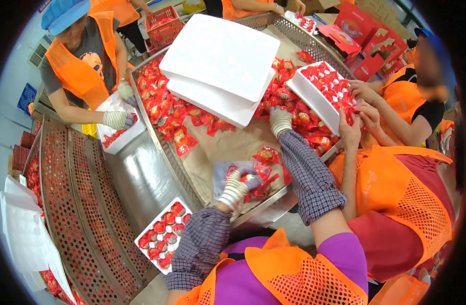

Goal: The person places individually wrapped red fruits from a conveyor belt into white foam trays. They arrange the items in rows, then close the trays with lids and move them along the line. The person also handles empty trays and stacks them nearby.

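Note:
My left hand (234, 189), in a striped glove with grey fingers, is over the near part of the brown-lined table beside a small group of red-wrapped packets (265, 173). Motion smears its fingers, so whether it grips one is unclear. Farther off, my right hand (281, 122), gloved alike, reaches into the large pile of red-wrapped packets (304, 119). Its fingertips are partly hidden there. Checked sleeves cover both my forearms. By my left arm, a white foam tray (141, 239) holds red packets in its hollows.
White foam sheets (217, 56) lie stacked across the pile. At right, a co-worker's bare hands (352, 122) touch a filled white tray (314, 104). At left, another person's gloved hands (118, 119) work at a white tray (134, 134). A perforated metal rim (177, 165) edges the table.

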### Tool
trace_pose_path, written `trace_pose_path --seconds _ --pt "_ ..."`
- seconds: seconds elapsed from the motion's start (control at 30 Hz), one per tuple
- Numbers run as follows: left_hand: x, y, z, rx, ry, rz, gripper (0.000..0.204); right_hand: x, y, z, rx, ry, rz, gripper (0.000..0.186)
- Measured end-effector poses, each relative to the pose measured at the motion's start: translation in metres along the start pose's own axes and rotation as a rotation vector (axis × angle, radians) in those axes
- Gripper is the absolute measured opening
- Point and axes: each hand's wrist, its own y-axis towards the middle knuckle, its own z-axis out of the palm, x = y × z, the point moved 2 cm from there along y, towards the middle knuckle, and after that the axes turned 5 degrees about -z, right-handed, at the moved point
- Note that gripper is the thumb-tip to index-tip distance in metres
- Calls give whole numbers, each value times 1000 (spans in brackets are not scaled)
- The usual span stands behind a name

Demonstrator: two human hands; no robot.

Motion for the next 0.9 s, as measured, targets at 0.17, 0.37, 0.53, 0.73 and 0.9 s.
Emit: trace_pose_path --seconds 0.17,0.37,0.53,0.73,0.9 --pt "-39 -51 -43 65 -681 34 54 4 -6 -19 180 116 -12 49" --pt "-31 -76 -61 -35 -753 183 65 15 -18 -24 230 46 -150 56" --pt "-28 -95 -58 -109 -797 259 68 35 -20 -20 309 238 -281 59" --pt "-7 -130 -79 -186 -695 245 59 20 -107 -70 510 2063 130 32" --pt "12 -176 -97 -468 -735 160 51 44 -185 -126 572 2422 -79 79"
